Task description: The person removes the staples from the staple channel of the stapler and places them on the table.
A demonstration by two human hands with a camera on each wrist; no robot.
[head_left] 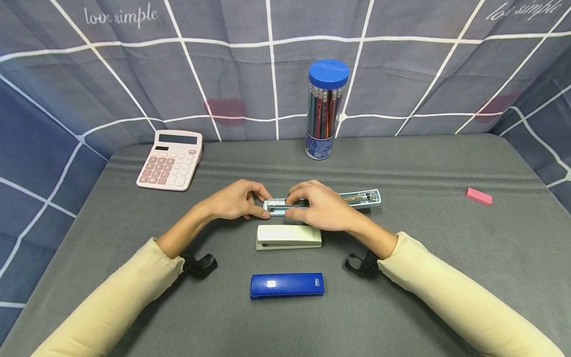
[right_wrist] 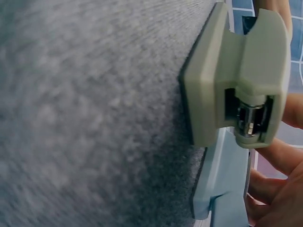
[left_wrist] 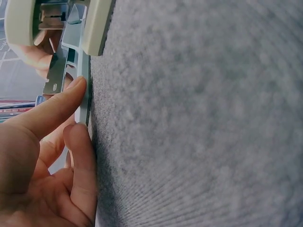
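Observation:
A light blue stapler (head_left: 370,197) lies opened out flat, its cover swung back to the right and its metal channel showing. At its left end my left hand (head_left: 234,201) pinches the base; the left wrist view shows the thumb (left_wrist: 71,97) along the base's edge. My right hand (head_left: 318,206) arches over the middle, thumb and fingers gripping across the metal channel and hiding part of it. Just in front of both hands is a cream stapler (head_left: 289,237), closed, which looms large in the right wrist view.
Nearer me lies a blue oblong item (head_left: 287,286) with a white square on top. A pink calculator (head_left: 169,161) sits back left, a blue-lidded tube of pencils (head_left: 324,111) stands at the back, and a pink eraser (head_left: 479,196) lies far right. Grey cloth (head_left: 424,297) covers the table.

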